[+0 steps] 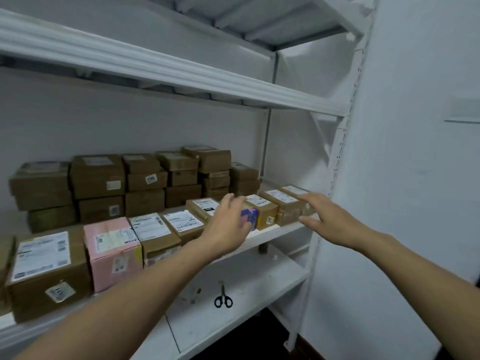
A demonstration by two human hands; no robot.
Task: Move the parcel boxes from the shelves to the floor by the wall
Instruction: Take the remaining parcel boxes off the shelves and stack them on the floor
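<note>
Hands reach over the right end of the middle shelf, both arms stretched forward from the lower corners of the view. Left hand: palm down, fingers loosely spread and curled over a small purple-patterned box at the shelf's front edge; fingertips touch or nearly touch its top, can't tell if it grips. Right hand: open, fingers extended and splayed, palm facing left, just beside the rightmost brown boxes; holding nothing, contact unclear.

Parcel boxes all on that middle shelf. Front row runs left to right: a large brown box with a white label, a pink box, several smaller labelled brown boxes, then the purple one and the brown ones between the hands. Back row: brown cartons stacked two or three high against the rear wall.

Shelving is white metal with a perforated upright on the right. Upper shelf shows nothing on it from this angle. Lower shelf carries black-handled scissors and some small blurred bits. White wall stands just right of the upright; dark floor shows below.
</note>
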